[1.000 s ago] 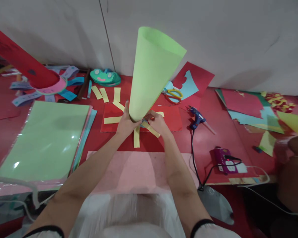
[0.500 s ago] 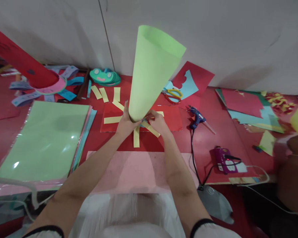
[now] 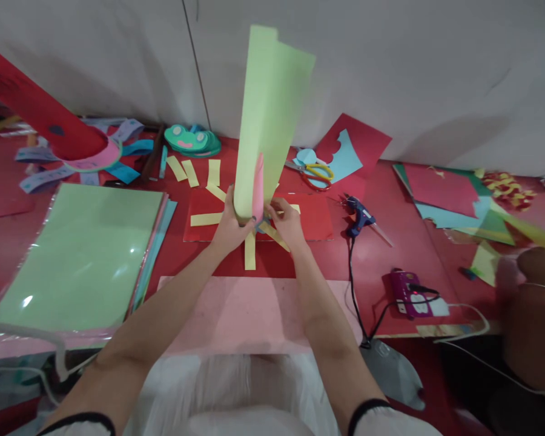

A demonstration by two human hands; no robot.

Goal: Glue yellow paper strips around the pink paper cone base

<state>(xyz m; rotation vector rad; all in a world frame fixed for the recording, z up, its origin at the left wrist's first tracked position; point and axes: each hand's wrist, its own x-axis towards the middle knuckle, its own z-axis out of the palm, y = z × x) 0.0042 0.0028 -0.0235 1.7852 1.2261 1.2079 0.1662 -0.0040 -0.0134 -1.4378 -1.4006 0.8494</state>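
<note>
A light green sheet of paper stands upright, loosely curled, its far edges spread apart. Its lower end rests over the middle of a star of pale yellow paper strips. My left hand is wrapped around the base of the sheet from the left. A narrow pink piece shows in the front of the curl, above my left thumb; I cannot make out whether it is a separate roll. My right hand has its fingers bent together at the sheet's lower right edge, pinching it.
A blue glue gun lies to the right, its cord running toward a purple box. Scissors lie behind my hands. Packed paper sheets are on the left, near a red paper tube. Another person's arm is at far right.
The green sheet has loosened from a closed cone into an opened curl, and the pink piece has come into view. My hands have barely moved. The yellow paper by the other person has shifted.
</note>
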